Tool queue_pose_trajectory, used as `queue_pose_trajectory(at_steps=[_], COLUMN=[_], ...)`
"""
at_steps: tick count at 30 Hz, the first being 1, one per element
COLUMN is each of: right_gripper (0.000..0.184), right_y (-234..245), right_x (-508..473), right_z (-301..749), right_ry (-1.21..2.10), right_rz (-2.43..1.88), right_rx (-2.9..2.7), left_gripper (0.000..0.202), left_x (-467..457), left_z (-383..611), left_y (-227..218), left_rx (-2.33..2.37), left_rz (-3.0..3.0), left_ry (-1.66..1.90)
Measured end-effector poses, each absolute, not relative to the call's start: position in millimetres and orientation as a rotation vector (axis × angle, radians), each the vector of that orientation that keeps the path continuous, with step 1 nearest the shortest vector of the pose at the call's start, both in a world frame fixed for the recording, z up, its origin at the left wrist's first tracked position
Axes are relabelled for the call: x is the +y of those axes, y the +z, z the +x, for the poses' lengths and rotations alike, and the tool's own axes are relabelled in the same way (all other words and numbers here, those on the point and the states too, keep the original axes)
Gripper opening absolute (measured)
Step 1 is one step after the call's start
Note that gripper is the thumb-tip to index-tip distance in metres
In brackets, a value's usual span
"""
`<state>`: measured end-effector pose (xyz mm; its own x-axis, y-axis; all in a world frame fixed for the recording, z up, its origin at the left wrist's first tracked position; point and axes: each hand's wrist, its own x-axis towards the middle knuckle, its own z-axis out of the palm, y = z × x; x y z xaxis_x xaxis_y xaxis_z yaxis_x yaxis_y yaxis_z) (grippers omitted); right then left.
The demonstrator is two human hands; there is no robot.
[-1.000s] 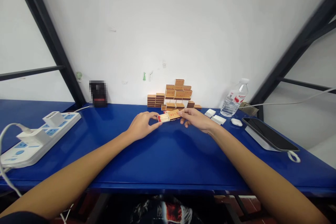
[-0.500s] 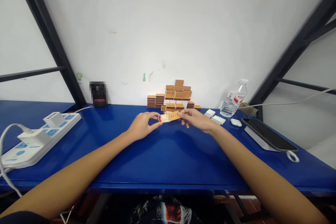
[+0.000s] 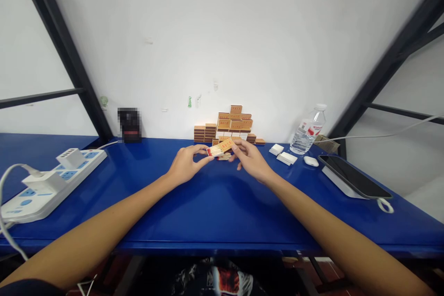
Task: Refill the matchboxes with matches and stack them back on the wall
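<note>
A half-open matchbox (image 3: 226,145) is held between my two hands above the blue table, its right end tilted upward. Red-tipped matches (image 3: 216,150) show in its white tray, which sticks out of the orange sleeve to the left. My right hand (image 3: 252,161) pinches the sleeve's right end. At the tray's left end, my left hand (image 3: 185,164) has its thumb and fingers on either side. Just beneath the matchbox lies a small pile of loose matches (image 3: 225,157), partly hidden. Right behind are stacked matchboxes (image 3: 235,124) against the wall, with white trays among them.
White empty-looking trays (image 3: 286,158), a water bottle (image 3: 307,132), a white earphone case (image 3: 311,161) and a phone (image 3: 354,175) are on the right. A power strip (image 3: 52,189) with plugged-in chargers lies left. A dark blurred object (image 3: 130,126) stands by the wall.
My right hand has moved a little left and lifted the sleeve end, so the matchbox tilts more. The loose matches beneath now show more clearly. My left hand has barely moved.
</note>
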<state>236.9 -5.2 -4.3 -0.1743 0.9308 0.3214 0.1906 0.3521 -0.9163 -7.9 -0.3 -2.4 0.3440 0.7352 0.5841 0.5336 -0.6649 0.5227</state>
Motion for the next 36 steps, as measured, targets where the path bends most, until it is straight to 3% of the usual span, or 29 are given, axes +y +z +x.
queue_pose_trajectory(at_steps=[8, 14, 19, 25, 31, 36], right_gripper=[0.040, 0.025, 0.023, 0.045, 0.065, 0.067], right_y=[-6.9, 1.2, 2.4, -3.0, -16.2, -25.1], right_x=[-2.5, -5.5, -9.1, -9.1, -23.8, -28.7], right_z=[234.6, 239.1, 236.9, 234.4, 214.3, 207.0], right_ry=[0.944, 1.152, 1.203, 1.059, 1.147, 1.117], right_rz=[-0.989, -1.007, -1.024, -0.921, -0.855, -0.822], right_rx=[-1.513, -1.407, -1.392, -1.568, -1.798, -1.895], left_gripper=[0.033, 0.032, 0.033, 0.035, 0.042, 0.036], left_x=[-2.0, -6.1, -4.1, 1.2, -2.5, -6.4], left_z=[-7.4, -4.1, -5.7, -7.5, -6.8, -4.8], left_y=[-1.7, 2.2, 1.8, -4.8, -0.4, 4.9], left_rx=[1.201, 1.176, 1.151, 1.066, 1.018, 0.979], left_rz=[2.318, 2.280, 2.315, 2.356, 2.295, 2.361], left_ry=[1.260, 1.313, 1.325, 1.294, 1.303, 1.280])
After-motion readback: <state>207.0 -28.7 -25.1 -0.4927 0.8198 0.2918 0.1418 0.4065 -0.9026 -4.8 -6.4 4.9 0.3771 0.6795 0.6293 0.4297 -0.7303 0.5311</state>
